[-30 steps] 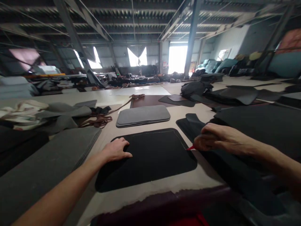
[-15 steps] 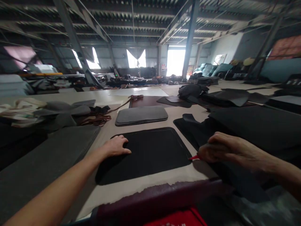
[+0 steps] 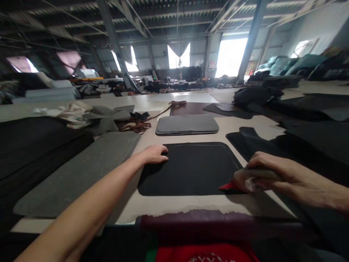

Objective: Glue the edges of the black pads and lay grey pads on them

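A black rounded-corner panel [image 3: 191, 169] lies flat on the pale worktop, with a thin light line along its far and right edges. My left hand [image 3: 155, 154] rests on the panel's far left corner, thumb and fingers apart. In my right hand [image 3: 280, 174] is a worn squeeze bottle [image 3: 249, 179] with a pointed red nozzle [image 3: 228, 186]. The bottle is tilted, and its nozzle points left over the panel's near right corner. Whether the tip touches the surface I cannot tell.
A stack of grey rounded panels [image 3: 188, 124] sits beyond the black panel. Large grey sheets [image 3: 79, 171] lie at left, dark sheets [image 3: 319, 145] at right. Brown straps [image 3: 137, 126] and cloth scraps [image 3: 75, 112] are at the back left. A ragged maroon strip [image 3: 201, 222] borders the near edge.
The red nozzle has gone from the panel's right edge to its near right corner, pointing further inward. My left hand keeps its place on the panel. The whole view has swung left.
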`<state>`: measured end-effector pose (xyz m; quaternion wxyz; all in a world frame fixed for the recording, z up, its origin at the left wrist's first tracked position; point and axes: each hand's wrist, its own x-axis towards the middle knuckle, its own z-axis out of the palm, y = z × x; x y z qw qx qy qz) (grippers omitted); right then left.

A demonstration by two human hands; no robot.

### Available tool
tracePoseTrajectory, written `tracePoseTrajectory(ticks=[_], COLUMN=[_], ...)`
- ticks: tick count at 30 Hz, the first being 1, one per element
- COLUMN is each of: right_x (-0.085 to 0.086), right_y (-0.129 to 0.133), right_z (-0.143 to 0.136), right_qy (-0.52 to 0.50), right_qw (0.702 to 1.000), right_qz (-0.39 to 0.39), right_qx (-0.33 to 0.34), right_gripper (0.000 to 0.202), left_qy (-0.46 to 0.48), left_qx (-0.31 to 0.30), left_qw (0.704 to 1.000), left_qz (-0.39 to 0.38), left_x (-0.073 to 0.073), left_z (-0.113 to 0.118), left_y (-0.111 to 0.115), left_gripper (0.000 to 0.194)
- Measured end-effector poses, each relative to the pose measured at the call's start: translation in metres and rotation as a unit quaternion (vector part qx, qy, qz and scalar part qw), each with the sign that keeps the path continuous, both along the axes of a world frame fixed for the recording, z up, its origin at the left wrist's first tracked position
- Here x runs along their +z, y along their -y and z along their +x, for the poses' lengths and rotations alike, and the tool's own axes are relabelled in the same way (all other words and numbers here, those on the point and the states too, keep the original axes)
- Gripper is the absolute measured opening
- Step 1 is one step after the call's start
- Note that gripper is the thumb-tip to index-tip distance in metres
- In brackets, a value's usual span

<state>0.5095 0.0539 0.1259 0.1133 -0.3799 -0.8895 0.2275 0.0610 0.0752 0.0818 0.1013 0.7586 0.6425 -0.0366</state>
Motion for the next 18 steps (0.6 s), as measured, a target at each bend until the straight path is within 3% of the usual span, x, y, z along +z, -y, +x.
tracePoseTrajectory(ticks=[2, 9, 18], right_x=[0.002, 0.003, -0.002], right_y=[-0.005, -0.018, -0.02], right_z=[-0.017, -0.082, -0.164], right_qy=[0.016, 0.001, -0.026], right_qw=[0.999, 0.985, 0.962], right_qz=[-0.027, 0.009, 0.03], right_qx=[0.043, 0.173, 0.271], right_gripper=[0.024, 0.023, 0.015], left_qy=[0.02, 0.078, 0.119], left_qx=[0.0, 0.014, 0.031], left_qw=[1.0, 0.996, 0.992], left_qz=[-0.01, -0.027, -0.036], left_x=[0.002, 0.006, -0.003], left_z=[-0.004, -0.014, -0.018], left_y=[-0.002, -0.004, -0.009], left_gripper=[0.039, 0.043, 0.043])
